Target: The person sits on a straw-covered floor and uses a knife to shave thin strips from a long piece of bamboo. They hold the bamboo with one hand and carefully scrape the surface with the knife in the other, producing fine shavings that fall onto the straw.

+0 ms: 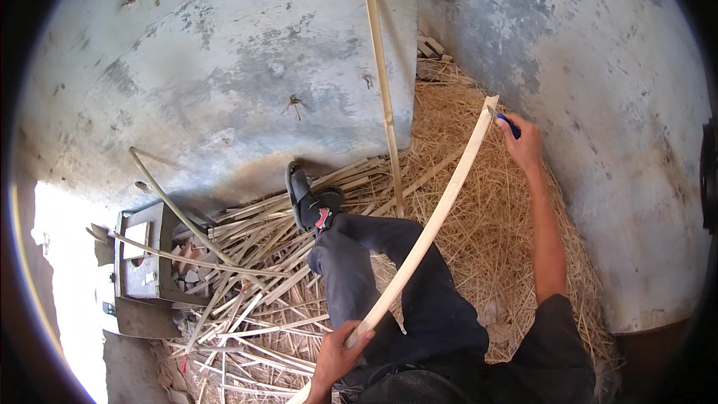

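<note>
A long pale strip, apparently split bamboo (428, 245), slants across my lap from lower left to upper right. My left hand (338, 355) is closed around its lower part, near my thigh. At the far end, my right hand (525, 142) grips a small knife with a blue handle (511, 127). The short blade lies against the strip just below its notched tip. Whether the edge has cut into it is too small to tell. Both my arms are stretched out, the right one farther forward.
Thin shavings (456, 179) cover the floor to the right. Many split strips (262, 254) lie piled to the left, by a dark wooden box (142, 284). Another strip (380, 67) leans on the worn wall (224, 52). A dark shoe (301, 196) rests beyond my bent leg.
</note>
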